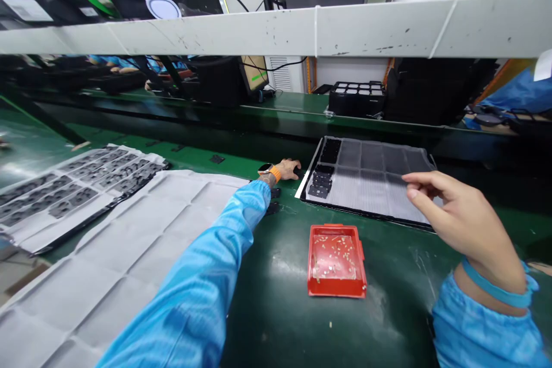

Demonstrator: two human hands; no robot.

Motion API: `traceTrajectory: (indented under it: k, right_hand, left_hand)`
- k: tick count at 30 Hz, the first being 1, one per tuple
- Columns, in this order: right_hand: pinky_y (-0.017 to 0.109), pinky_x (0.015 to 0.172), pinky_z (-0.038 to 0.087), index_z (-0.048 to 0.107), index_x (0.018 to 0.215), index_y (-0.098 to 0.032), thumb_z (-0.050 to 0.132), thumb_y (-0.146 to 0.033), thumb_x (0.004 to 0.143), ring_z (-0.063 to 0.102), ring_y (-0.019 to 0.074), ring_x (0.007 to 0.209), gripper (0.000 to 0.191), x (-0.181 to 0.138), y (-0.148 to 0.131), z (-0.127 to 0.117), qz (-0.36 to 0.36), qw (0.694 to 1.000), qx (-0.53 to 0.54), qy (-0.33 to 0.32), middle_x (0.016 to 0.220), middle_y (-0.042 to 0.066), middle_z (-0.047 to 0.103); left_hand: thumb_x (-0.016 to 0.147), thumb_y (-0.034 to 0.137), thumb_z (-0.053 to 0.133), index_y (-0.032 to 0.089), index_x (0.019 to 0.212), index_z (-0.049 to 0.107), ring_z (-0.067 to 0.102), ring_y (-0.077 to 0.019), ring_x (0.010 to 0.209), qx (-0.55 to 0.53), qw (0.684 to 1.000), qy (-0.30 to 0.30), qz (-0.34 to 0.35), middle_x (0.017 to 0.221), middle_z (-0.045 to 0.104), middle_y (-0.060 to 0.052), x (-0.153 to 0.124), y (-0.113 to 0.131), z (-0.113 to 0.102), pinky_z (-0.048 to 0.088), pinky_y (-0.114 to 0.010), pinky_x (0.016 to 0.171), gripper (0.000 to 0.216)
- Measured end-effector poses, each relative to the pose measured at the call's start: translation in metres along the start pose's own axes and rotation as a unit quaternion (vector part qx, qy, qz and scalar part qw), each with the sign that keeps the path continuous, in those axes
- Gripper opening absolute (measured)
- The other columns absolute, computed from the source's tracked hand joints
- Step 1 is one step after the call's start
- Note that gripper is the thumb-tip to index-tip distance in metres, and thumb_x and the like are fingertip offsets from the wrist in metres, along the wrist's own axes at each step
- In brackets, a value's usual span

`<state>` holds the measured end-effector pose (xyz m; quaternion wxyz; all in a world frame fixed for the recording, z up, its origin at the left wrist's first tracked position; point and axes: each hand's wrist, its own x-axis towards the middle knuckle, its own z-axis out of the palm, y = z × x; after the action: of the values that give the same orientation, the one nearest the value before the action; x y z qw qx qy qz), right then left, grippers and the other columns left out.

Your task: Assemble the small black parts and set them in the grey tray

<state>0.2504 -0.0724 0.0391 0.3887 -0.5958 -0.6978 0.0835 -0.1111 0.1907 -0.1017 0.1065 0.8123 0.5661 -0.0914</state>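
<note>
My left hand (288,169), with an orange-banded watch at the wrist, reaches to the far side of the green bench. Its fingers are spread and bent down over a small dark piece (301,173); no firm grip shows. Beside the wrist lie flat black parts (273,207), partly hidden by my sleeve. Right of that hand is a tray (366,184) lined with translucent sheet, with black parts (320,181) along its left side. My right hand (463,215) hovers over the tray's right edge, thumb and index finger slightly apart, nothing visible between them.
A red bin (337,287) with small pale bits stands on the bench (280,299) in front of me. To the left lie a white divided sheet (159,241) and a tray of black parts (73,201). A grey shelf beam (276,34) crosses above.
</note>
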Motion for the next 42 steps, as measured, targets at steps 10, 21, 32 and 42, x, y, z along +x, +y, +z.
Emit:
traceTrajectory:
  k: [10,21,32,42]
  right_hand:
    - [0.033,0.068,0.053,0.075,0.105,-0.022,0.06,-0.04,0.092,0.068,0.02,0.075,0.028,-0.004,0.004,-0.006,-0.04,0.999,-0.004,-0.037,0.09,0.005,0.074]
    - [0.031,0.065,0.054,0.073,0.11,-0.022,0.06,-0.037,0.093,0.07,0.0209,0.08,0.026,0.001,-0.003,0.011,-0.025,0.997,0.012,-0.072,0.094,0.006,0.076]
    - [0.023,0.051,0.051,0.069,0.087,-0.022,0.068,-0.045,0.091,0.064,0.0143,0.057,0.024,-0.001,-0.003,0.013,0.01,0.991,0.062,-0.12,0.069,0.001,0.069]
    - [0.024,0.043,0.053,0.067,0.096,-0.017,0.079,-0.04,0.08,0.063,0.0144,0.047,0.031,0.009,-0.014,0.046,0.101,0.958,0.264,-0.044,0.059,-0.002,0.063]
  left_hand:
    - [0.1,0.037,0.066,0.016,0.131,0.062,0.067,-0.0253,0.113,-0.072,0.996,-0.022,-0.045,0.131,0.065,-0.012,-0.004,0.017,-0.021,0.059,-0.047,0.095,0.038]
    - [0.098,0.027,0.062,0.012,0.117,0.069,0.072,-0.0157,0.08,-0.288,0.939,0.17,0.079,0.1,0.076,-0.005,-0.102,0.09,-0.065,0.056,-0.026,0.073,0.026]
    - [0.092,0.028,0.068,0.019,0.108,0.061,0.07,-0.021,0.091,-0.482,0.79,0.168,0.34,0.1,0.072,-0.006,-0.163,0.227,-0.028,0.052,-0.033,0.083,0.02]
    - [0.088,0.024,0.067,0.018,0.107,0.059,0.057,-0.0085,0.059,-0.659,0.682,0.188,0.254,0.08,0.061,0.001,-0.158,0.211,-0.039,0.049,-0.023,0.06,0.022]
